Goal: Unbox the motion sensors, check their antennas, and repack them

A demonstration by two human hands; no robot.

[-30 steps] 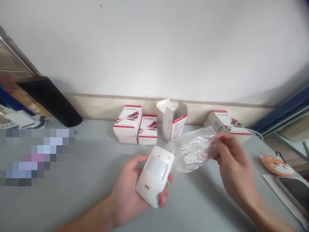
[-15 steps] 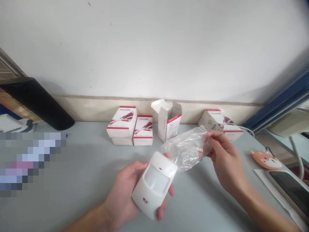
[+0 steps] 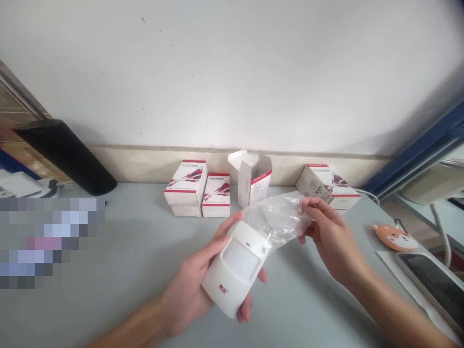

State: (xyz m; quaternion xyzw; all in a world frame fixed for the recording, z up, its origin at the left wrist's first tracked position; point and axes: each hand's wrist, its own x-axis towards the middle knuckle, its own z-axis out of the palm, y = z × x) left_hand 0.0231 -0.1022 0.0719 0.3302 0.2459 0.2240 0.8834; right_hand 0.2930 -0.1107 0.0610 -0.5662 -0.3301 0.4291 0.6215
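Observation:
A white motion detector [image 3: 237, 270] with a pale sensor window rests tilted in my left hand [image 3: 192, 280], whose fingers wrap round its back and sides. My right hand [image 3: 329, 237] pinches the far end of a clear plastic bag [image 3: 277, 220]. The bag's near end lies against the upper end of the detector, close to my left fingertips; whether it covers part of the detector's top I cannot tell. Behind the bag stands an upright white and red box [image 3: 259, 188] with its top flaps open.
Closed white and red boxes [image 3: 186, 179] are stacked left of the open one, and more boxes [image 3: 326, 186] stand at right against the wall. A black cylinder [image 3: 68, 157] leans at far left. An orange animal-face pouch [image 3: 395, 237] and a phone [image 3: 431, 285] lie at right.
The bag and the detector have come closer together, with my right hand shifted slightly left. My left thumb and forefinger now reach up to the bag's near edge. The view has turned slightly.

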